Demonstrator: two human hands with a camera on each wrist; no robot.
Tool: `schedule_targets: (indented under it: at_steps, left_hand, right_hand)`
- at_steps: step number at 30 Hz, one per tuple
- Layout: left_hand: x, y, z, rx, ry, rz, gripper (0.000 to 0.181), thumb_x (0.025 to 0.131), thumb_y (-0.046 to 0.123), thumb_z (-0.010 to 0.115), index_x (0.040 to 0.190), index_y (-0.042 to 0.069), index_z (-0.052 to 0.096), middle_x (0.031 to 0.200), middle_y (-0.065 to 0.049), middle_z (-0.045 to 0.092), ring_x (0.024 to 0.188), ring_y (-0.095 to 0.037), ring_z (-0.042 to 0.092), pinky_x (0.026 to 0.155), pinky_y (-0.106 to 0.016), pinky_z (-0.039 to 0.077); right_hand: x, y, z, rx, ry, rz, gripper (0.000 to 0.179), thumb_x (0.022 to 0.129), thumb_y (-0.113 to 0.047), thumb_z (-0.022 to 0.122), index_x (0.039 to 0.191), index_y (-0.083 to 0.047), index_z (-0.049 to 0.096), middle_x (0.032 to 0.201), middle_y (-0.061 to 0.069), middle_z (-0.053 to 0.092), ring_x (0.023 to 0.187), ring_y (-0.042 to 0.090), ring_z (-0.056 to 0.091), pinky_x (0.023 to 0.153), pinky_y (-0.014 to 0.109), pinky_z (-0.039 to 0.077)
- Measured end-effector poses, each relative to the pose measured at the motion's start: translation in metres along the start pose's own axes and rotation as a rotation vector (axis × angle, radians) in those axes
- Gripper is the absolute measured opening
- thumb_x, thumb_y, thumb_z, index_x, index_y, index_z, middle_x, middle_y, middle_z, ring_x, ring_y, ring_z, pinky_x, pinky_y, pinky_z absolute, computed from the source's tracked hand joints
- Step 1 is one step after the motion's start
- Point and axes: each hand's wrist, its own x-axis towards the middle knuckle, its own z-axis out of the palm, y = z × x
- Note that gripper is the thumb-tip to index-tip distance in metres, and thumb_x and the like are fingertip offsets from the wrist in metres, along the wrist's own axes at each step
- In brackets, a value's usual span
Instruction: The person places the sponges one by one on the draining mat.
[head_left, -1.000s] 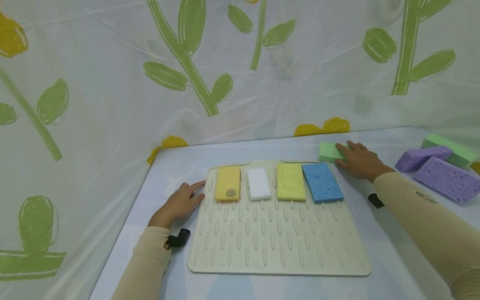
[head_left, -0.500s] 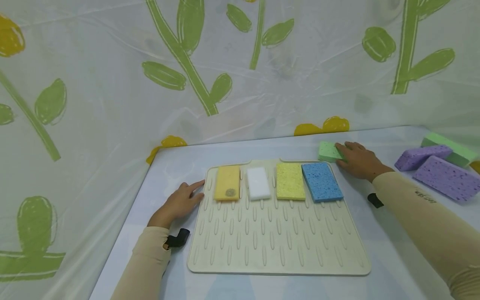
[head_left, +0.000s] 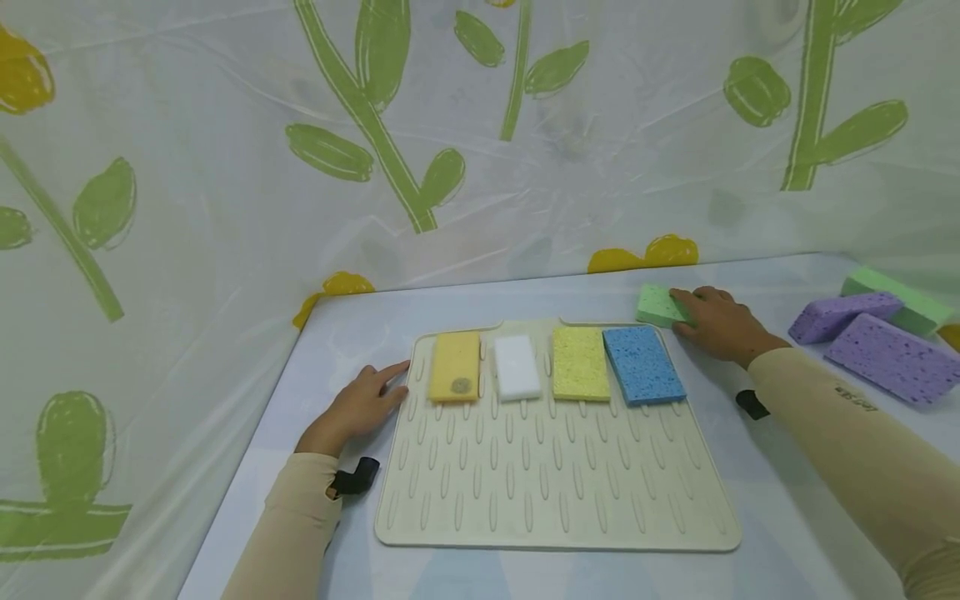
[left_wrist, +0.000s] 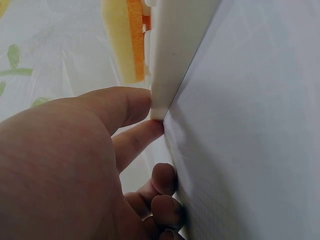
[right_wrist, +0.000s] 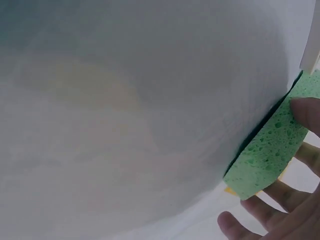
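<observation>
My right hand (head_left: 720, 323) holds a light green sponge (head_left: 652, 304) at the mat's far right corner. In the right wrist view, the thumb touches the green sponge's (right_wrist: 272, 142) long side and the other fingers reach over its top. My left hand (head_left: 358, 403) rests on the table, thumb and index finger touching the left edge of a beige ridged mat (head_left: 558, 483); its other fingers bend loosely in the left wrist view. Along the mat's far side lie an orange-yellow sponge (head_left: 455, 362) with a round dark mark, a white sponge (head_left: 517, 367), a yellow sponge (head_left: 581, 363) and a blue sponge (head_left: 643, 364).
Right of the right forearm lie a purple sponge (head_left: 896, 358), another purple sponge (head_left: 843, 315) leaning on things beside it, and a pale green block (head_left: 900, 300). A flower-print sheet (head_left: 247, 192) hangs behind and left of the white table (head_left: 465, 571).
</observation>
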Motion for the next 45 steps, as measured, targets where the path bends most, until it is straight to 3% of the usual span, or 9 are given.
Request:
schedule_targets:
  at_steps: [23, 35, 45]
  left_hand:
    - [-0.003, -0.001, 0.000, 0.009, -0.008, 0.009, 0.056, 0.103, 0.037, 0.051, 0.156, 0.027, 0.038, 0.099, -0.009, 0.043, 0.081, -0.022, 0.046, 0.067, -0.035, 0.035]
    - [0.000, -0.002, -0.003, 0.014, -0.002, 0.024, 0.056, 0.103, 0.038, 0.051, 0.156, 0.028, 0.037, 0.099, -0.010, 0.043, 0.080, -0.022, 0.045, 0.066, -0.035, 0.036]
    - [0.000, 0.002, -0.002, 0.016, -0.003, 0.011, 0.056, 0.103, 0.039, 0.050, 0.156, 0.029, 0.036, 0.102, -0.011, 0.044, 0.081, -0.023, 0.047, 0.067, -0.035, 0.037]
  right_hand:
    - [-0.021, 0.013, -0.004, 0.082, 0.040, -0.014, 0.064, 0.104, -0.031, 0.051, 0.154, 0.001, 0.027, 0.145, 0.040, 0.030, 0.132, 0.058, 0.029, 0.104, 0.073, 0.030]
    - [-0.038, 0.001, -0.011, 0.115, 0.111, -0.045, 0.062, 0.105, -0.035, 0.050, 0.154, -0.002, 0.030, 0.147, 0.037, 0.030, 0.134, 0.057, 0.028, 0.102, 0.074, 0.030]
    - [-0.059, -0.026, -0.014, 0.138, 0.218, -0.117, 0.059, 0.100, -0.025, 0.061, 0.151, -0.006, 0.039, 0.147, 0.032, 0.036, 0.136, 0.053, 0.031, 0.101, 0.072, 0.034]
